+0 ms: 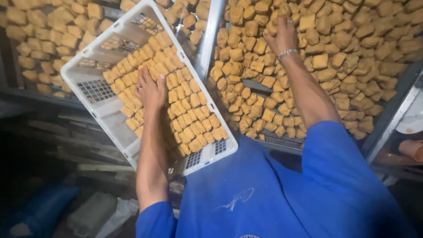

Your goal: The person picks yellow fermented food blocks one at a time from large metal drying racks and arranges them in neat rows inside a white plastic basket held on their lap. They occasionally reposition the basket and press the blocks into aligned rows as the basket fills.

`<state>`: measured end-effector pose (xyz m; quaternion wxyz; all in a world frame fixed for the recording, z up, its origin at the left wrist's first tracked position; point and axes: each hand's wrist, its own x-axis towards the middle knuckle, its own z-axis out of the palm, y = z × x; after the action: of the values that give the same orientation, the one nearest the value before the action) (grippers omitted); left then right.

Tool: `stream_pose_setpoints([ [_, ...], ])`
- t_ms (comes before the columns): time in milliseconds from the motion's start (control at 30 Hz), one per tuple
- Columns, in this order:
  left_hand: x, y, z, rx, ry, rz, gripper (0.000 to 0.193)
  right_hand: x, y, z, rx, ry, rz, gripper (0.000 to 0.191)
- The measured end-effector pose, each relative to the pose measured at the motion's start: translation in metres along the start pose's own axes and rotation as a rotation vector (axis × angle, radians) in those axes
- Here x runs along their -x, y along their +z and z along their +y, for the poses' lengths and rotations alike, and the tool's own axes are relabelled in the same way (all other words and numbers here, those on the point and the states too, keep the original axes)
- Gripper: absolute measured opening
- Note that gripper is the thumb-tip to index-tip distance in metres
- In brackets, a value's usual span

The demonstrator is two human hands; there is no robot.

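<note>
Looking down from the head view, two bare arms in short blue sleeves are seen reaching forward over trays of golden-brown fried cubes. The left hand (150, 90) is laid flat, palm down, with fingers held loosely together, on the rows of fried cubes (185, 110) packed inside a white plastic crate (94, 90); a ring is noted on one finger. The crate is tilted, its far corner raised toward the top of the frame, and its near corner rests just above the blue shirt (273, 194). The cubes in it are arranged in tidy diagonal rows along the right-hand half, while the perforated floor is exposed along the left wall. The right hand (281, 33) is raised over the loose heap of cubes (343, 57) spread across a large metal tray (392, 114); its fingers are curled and closed around several cubes (275, 17), gripped as a small cluster at the fingertips. A ring and a silver bracelet (287, 53) are recorded on this hand and wrist. A second heap of cubes (48, 39) is observed on another tray at the upper left, partly hidden behind the crate. A metal divider (207, 44) is seen between the two trays. Dark, blurred floor clutter is noted at lower left; its nature cannot be determined
</note>
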<state>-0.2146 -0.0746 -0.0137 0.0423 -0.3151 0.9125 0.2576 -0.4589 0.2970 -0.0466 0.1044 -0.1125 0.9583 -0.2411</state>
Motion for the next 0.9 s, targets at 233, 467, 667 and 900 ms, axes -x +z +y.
stream_pose_setpoints([
  [233,-0.001,0.000,-0.002,-0.037,0.003,-0.028,0.073,0.028,0.016,0.007,0.122,-0.300,-0.201,0.044],
  [467,0.000,0.002,-0.001,-0.052,-0.008,-0.023,0.073,0.015,0.006,0.014,0.084,-0.022,-0.112,0.051],
  [667,-0.004,0.002,-0.001,-0.066,0.002,-0.027,0.073,0.063,-0.006,0.016,-0.256,0.247,0.291,0.072],
  [900,-0.001,-0.002,0.003,-0.069,-0.017,-0.042,0.075,0.089,0.047,-0.008,-0.107,0.221,0.293,0.076],
])
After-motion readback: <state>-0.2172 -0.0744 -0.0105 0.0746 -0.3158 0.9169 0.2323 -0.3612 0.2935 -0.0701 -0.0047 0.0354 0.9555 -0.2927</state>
